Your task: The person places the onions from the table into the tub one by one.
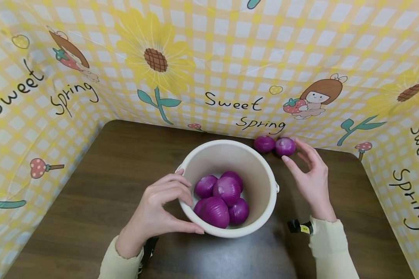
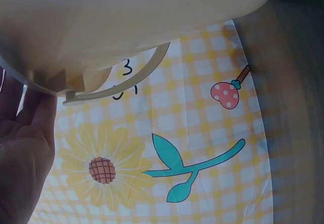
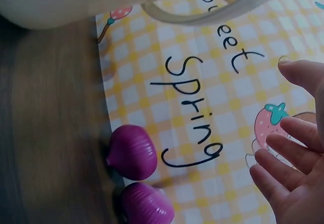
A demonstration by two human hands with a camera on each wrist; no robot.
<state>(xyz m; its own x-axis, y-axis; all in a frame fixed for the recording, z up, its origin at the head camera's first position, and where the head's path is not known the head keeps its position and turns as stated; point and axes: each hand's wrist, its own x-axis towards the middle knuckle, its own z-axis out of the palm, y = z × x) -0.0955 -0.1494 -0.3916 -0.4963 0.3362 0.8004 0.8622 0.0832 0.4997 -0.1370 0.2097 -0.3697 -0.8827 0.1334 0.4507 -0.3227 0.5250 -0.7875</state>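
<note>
A cream-white bucket (image 1: 271, 159) stands upright at the middle of the table, with several purple onions (image 1: 227, 190) piled inside. My left hand (image 1: 158, 207) grips its left rim, the fingers over the edge and the thumb along the front; in the left wrist view the fingers are partly hidden behind the bucket. Two more onions lie side by side at the back, a left one (image 1: 264, 143) and a right one (image 1: 285, 147). Around the right one, my right hand (image 1: 310, 176) is spread with thumb and fingers apart; the right wrist view shows nothing between them.
The dark wooden table (image 1: 90, 186) is bordered at the back and sides by a yellow checked cloth (image 1: 209, 69) with flowers and lettering. Both back onions lie close against this cloth. A handle (image 2: 147, 74) hangs on the bucket.
</note>
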